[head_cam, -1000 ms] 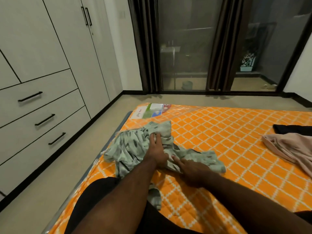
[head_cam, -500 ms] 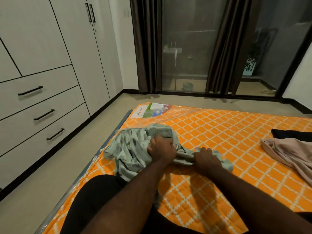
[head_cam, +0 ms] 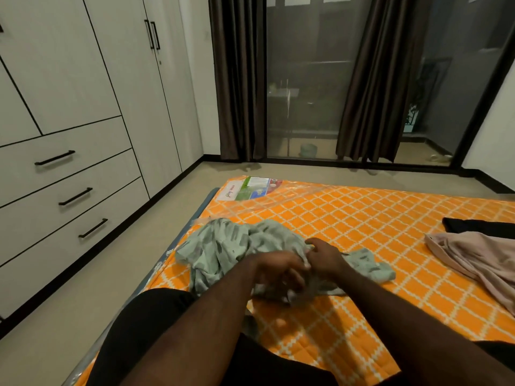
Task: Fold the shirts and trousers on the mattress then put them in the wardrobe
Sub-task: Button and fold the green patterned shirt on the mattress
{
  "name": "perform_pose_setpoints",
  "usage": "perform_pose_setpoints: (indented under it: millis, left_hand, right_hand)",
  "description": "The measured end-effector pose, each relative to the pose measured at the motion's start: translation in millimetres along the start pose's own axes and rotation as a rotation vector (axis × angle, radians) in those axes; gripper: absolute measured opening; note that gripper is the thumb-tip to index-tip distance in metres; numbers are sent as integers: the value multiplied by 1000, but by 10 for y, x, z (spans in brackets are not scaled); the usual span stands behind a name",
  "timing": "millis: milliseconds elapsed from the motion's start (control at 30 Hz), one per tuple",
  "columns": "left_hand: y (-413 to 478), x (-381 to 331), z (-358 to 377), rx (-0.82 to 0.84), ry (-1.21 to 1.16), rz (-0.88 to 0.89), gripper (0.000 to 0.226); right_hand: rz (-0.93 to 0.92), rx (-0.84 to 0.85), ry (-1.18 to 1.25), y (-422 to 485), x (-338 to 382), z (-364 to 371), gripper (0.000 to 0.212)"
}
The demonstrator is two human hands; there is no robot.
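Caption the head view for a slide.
The left hand and right hand grip a crumpled green garment on the orange mattress; pink garment lies apart.

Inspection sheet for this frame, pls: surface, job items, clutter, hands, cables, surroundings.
Surface: orange lattice-quilted mattress, plastic-wrapped.
Job's things: pale green patterned garment, crumpled, unfolded; pink garment and black garment lying loose at right; white wardrobe, doors and drawers shut.
Clutter: printed label card under the plastic at the far corner.
Hands: left hand blurred, fingers curled in the green garment; right hand pinches it.
Cables: nothing seen.
Surroundings: dark brown curtains, glass sliding doors, beige floor.
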State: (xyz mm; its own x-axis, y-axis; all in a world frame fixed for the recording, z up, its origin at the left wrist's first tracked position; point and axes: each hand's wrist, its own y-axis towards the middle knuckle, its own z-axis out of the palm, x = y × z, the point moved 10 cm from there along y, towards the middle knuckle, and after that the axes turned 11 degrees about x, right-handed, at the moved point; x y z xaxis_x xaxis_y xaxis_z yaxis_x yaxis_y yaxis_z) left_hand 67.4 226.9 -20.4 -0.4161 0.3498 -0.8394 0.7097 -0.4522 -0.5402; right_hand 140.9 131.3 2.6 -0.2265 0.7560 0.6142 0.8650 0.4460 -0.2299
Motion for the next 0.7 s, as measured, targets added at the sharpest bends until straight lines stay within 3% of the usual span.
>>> perform_pose_setpoints:
  millis: [67,133,200,300,333,400,500,567,700]
  left_hand:
    - [-34,115,260,247,-18,-79,25]
    - [-81,105,218,236,71,-99,26]
    - [-110,-33,-66,17,230,-76,28]
    - [-313,-339,-745,-595,505,48,18]
    - [-422,-413,-896,-767,586,66,15]
    - [-482,-469,-1017,-919,709,70,10]
    - [-418,-567,-1023,-964,891,140,23]
    - [-304,-644,-988,-908,956,190,39]
    - [176,-598,-1025,-642,1045,-40,56]
  right_hand:
    - [-24,58,111,18,30,128,55]
    - [-40,112,70,43,19,217,67]
    - [-67,131,-139,73,26,241,60]
    - [-105,233,-528,11,63,380,13]
    - [-115,266,-638,-6,50,433,18]
    - [-140,308,-782,-68,37,489,30]
    - [-153,302,-894,-83,16,493,34]
    - [-140,336,-925,-68,12,499,33]
    - [-129,428,-916,-56,-8,506,32]
